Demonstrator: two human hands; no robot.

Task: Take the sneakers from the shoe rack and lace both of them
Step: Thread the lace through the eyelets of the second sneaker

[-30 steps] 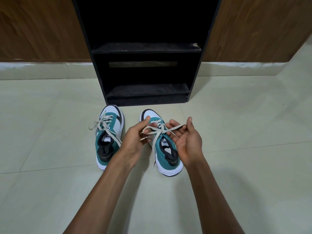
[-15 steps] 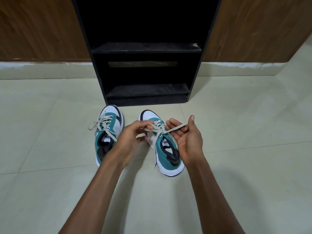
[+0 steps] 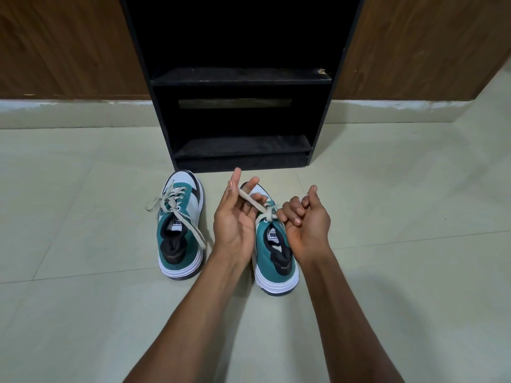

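Two teal, white and black sneakers stand side by side on the floor, toes toward the rack. The left sneaker (image 3: 179,230) has its beige lace tied, with loose ends trailing over its sides. Over the right sneaker (image 3: 273,252) my left hand (image 3: 235,217) is palm up, with one beige lace end (image 3: 250,199) pinched between thumb and fingers. My right hand (image 3: 307,219) is curled at the shoe's right side, fingers closed on the other lace end, which is mostly hidden. The laces cross above the tongue.
An empty black shoe rack (image 3: 240,78) with two shelves stands straight ahead against a wood-panelled wall (image 3: 63,45). Pale floor tiles (image 3: 401,217) spread out on all sides of the sneakers.
My left hand has turned palm up and lifted its lace end up and across the toe. My right hand has curled shut around its lace end. Both sneakers stay put.
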